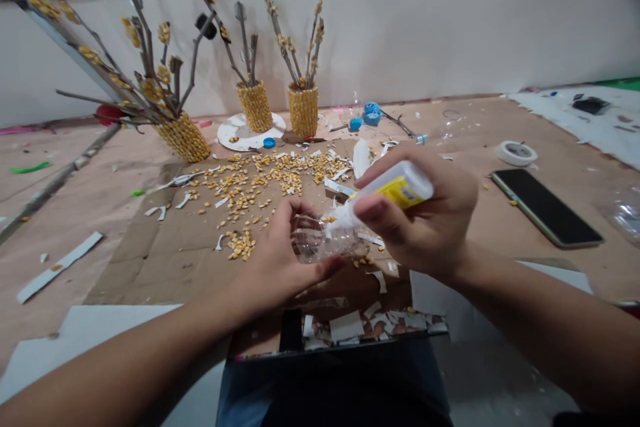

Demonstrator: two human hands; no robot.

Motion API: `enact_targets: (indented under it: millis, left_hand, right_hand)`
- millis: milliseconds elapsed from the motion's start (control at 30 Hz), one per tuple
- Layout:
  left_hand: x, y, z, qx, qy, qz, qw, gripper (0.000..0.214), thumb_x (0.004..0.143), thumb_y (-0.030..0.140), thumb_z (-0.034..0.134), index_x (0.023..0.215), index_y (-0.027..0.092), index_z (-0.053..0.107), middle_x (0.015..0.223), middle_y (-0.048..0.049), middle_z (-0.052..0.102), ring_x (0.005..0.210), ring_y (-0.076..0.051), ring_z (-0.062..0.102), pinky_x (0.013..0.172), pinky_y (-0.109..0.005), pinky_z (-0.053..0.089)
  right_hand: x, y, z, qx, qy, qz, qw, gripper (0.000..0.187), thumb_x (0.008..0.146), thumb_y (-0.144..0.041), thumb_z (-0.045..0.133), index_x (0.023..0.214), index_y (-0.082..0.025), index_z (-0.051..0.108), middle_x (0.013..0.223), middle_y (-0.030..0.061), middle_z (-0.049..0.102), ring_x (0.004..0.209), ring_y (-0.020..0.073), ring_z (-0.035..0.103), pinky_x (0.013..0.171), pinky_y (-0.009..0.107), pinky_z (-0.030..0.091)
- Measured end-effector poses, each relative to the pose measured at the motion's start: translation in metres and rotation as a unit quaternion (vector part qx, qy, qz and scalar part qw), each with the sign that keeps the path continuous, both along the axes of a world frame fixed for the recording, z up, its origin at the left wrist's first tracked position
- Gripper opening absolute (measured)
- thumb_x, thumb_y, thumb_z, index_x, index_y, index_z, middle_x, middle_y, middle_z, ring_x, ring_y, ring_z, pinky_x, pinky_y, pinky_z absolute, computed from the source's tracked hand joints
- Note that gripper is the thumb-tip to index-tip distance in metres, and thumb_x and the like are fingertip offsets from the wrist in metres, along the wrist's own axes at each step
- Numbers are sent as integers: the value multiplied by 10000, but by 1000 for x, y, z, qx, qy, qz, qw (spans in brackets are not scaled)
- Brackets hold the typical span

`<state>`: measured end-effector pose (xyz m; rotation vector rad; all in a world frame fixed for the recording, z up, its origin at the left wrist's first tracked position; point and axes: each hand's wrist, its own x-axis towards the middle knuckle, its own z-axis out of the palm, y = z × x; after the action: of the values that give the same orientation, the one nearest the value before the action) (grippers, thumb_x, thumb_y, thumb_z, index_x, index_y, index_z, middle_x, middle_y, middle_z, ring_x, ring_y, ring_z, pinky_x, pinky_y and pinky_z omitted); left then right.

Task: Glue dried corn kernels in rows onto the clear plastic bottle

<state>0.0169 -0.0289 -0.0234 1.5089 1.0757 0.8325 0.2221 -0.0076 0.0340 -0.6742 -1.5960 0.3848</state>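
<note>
My left hand (283, 257) is closed around a clear plastic bottle (313, 244) lying on its side, its thumb along the near side. In my right hand (425, 214) is a white glue bottle (395, 188) with a yellow label, tipped so its nozzle end points down and left. The nozzle meets the clear plastic or hovers just above it; I cannot tell which. White glue and a yellow kernel show on the plastic near the tip. Loose corn kernels (240, 184) are scattered on the cardboard (165, 234) just beyond my hands.
Kernel-covered pots (303, 110) holding twigs stand at the back left, one beside a white disc (227, 136). A phone (547, 207) and a tape roll (517, 152) lie to the right. Paper scraps (347, 327) litter the near edge. Blue caps (371, 115) sit further back.
</note>
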Motion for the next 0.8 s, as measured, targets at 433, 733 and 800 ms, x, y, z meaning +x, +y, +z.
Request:
enact_targets:
  millis: [433, 733, 800]
  left_hand:
    - [-2, 1, -2, 10, -9, -2, 1000, 700, 770, 421, 974, 1250, 266, 488, 1278, -104, 709, 1184, -305, 729, 963, -455, 610]
    - [-1, 1, -4, 14, -13, 1, 1000, 718, 748, 379, 984, 1269, 275, 499, 1251, -95, 717, 1166, -297, 730, 968, -438, 614]
    - [0, 1, -3, 14, -19, 2, 1000, 716, 744, 385, 983, 1267, 275, 506, 1238, -95, 718, 1157, -294, 729, 971, -435, 613]
  right_hand:
    - [0, 2, -7, -7, -19, -8, 1000, 394, 933, -611, 789, 794, -268, 655, 610, -42, 597, 466, 111, 443, 455, 295, 399]
    - [-1, 1, -8, -44, -4, -7, 999, 434, 890, -671, 804, 803, -279, 641, 623, -33, 603, 496, 131, 500, 468, 316, 433]
    - [-2, 0, -6, -46, 3, -3, 999, 426, 902, -655, 801, 801, -277, 632, 623, -35, 606, 492, 125, 500, 467, 310, 437]
